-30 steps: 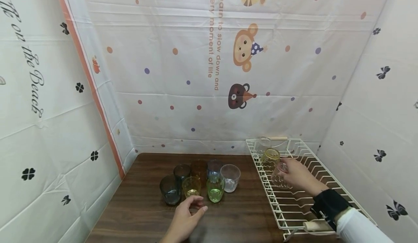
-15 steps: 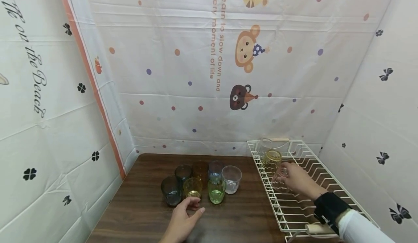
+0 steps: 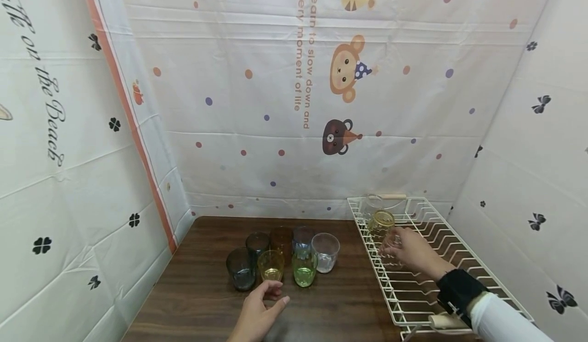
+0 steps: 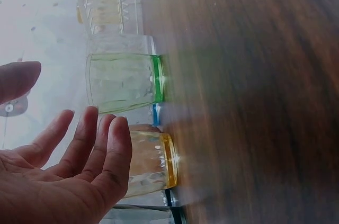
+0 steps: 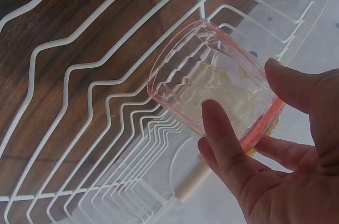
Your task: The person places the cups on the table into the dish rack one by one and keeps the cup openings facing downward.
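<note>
My right hand (image 3: 413, 250) is over the white wire rack (image 3: 396, 314). Its thumb and fingers grip a pink-tinted glass (image 5: 212, 81) around its thick pink base, mouth down against the wires. Just behind it in the rack are an upturned yellow glass (image 3: 382, 220) and a clear glass (image 3: 371, 205). My left hand (image 3: 259, 309), fingers loosely bent and holding nothing, hovers in front of a yellow glass (image 3: 271, 266) on the table. Right of that hand stands a green glass (image 4: 124, 81). Whether the left fingertips touch the yellow glass, I cannot tell.
Dark grey glasses (image 3: 241, 269) stand upright at the group's left. Behind are a brown glass (image 3: 281, 237) and a blue glass (image 3: 303, 235); a clear glass (image 3: 325, 252) is at the right. The wooden table (image 3: 193, 301) backs onto a printed cloth (image 3: 257, 127).
My right hand has moved slightly left with the pink glass, which has come down against the rack wires. The left hand has barely shifted.
</note>
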`<state>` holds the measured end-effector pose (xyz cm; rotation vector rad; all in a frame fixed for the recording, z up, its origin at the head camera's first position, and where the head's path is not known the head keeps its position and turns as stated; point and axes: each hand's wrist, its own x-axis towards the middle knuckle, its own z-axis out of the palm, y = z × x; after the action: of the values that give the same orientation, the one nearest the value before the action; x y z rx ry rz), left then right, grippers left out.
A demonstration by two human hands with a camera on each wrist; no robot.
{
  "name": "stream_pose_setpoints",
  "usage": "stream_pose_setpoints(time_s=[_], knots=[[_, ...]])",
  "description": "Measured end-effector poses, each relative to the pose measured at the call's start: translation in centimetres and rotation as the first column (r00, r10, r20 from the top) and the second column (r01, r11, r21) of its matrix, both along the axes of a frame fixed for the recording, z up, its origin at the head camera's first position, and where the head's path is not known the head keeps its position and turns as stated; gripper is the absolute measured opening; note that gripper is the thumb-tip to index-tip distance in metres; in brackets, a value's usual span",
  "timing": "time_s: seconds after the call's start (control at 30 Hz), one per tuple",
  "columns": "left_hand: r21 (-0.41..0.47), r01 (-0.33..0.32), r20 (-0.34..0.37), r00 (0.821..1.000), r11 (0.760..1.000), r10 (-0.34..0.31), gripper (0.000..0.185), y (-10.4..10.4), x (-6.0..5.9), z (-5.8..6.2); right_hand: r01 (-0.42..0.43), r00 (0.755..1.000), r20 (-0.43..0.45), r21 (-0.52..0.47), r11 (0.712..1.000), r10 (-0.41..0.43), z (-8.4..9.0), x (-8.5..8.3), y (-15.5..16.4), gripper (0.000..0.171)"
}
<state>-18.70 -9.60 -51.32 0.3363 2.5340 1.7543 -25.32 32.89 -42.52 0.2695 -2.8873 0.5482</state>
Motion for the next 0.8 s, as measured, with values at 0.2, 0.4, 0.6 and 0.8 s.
stream_pose_setpoints(time_s=[0.2,0.4,0.6,0.8], knots=[[0.016,0.02,0.012,1.0,1.0,-0.02,0.043,0.09,0.08,-0.09,0.023,0.999,-0.034,0.053,0.998,-0.021,-0.36,-0.13,0.14,0.053],[0.01,0.02,0.01,1.0,1.0,-0.02,0.042,0.18,0.21,-0.02,0.015,0.999,-0.049,0.059,0.998,-0.012,-0.25,-0.06,0.21,0.055],[-0.002,0.013,0.007,1.0,1.0,-0.013,0.044,0.07,0.23,0.34,0.01,1.0,-0.005,0.014,1.0,-0.01,-0.06,0.2,0.12,0.05],[-0.006,-0.006,-0.004,1.0,1.0,0.005,0.043,0.04,0.33,0.43,0.015,1.0,0.027,0.002,1.0,-0.015,0.09,0.19,0.0,0.041]])
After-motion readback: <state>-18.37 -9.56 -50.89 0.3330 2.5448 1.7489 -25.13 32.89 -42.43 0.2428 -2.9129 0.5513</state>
